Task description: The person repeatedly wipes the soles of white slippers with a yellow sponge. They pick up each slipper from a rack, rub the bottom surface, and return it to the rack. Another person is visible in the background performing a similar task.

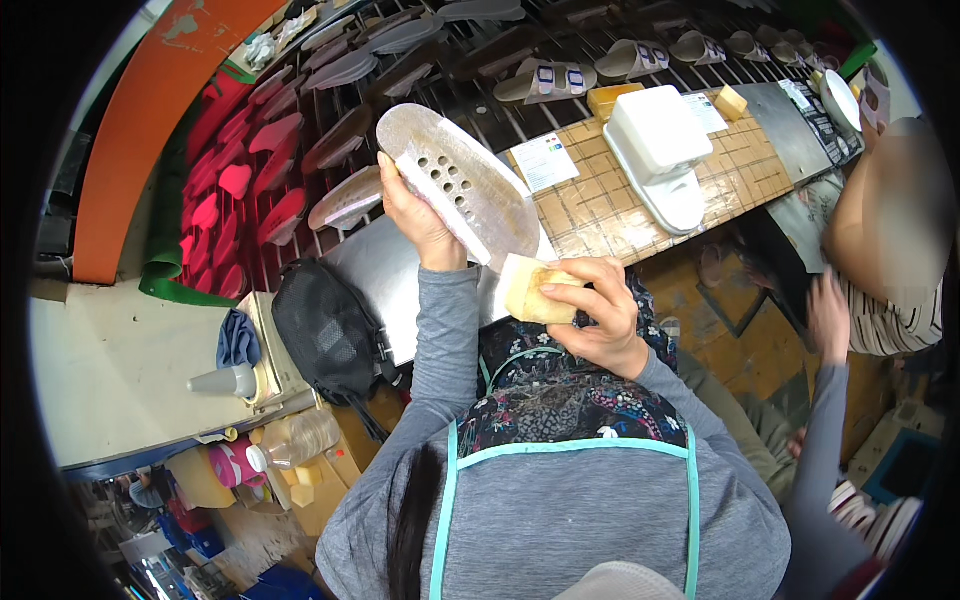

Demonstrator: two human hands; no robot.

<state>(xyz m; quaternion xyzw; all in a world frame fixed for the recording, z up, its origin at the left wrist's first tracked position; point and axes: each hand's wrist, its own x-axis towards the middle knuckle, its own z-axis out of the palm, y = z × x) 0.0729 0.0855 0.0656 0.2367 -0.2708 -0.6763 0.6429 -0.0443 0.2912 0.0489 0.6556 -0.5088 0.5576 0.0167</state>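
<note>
My left hand (425, 220) grips a pale, translucent sandal sole (505, 185) by its left edge. The sole is tilted, and a cluster of dark round dots or holes shows near its middle. Just below its near end, my right hand (605, 320) is closed around a block of yellow sponge (530, 290). The sponge is close to the sole's lower tip; whether they touch I cannot tell.
Ahead, a dark slatted conveyor (490, 110) carries pale soles, red soles (280, 140) and sandals with buckles (555, 80). A white plastic container (660, 130) stands on a cardboard-covered board (590, 205). A black mesh bag (325, 320) lies left; a co-worker (890, 230) is at right.
</note>
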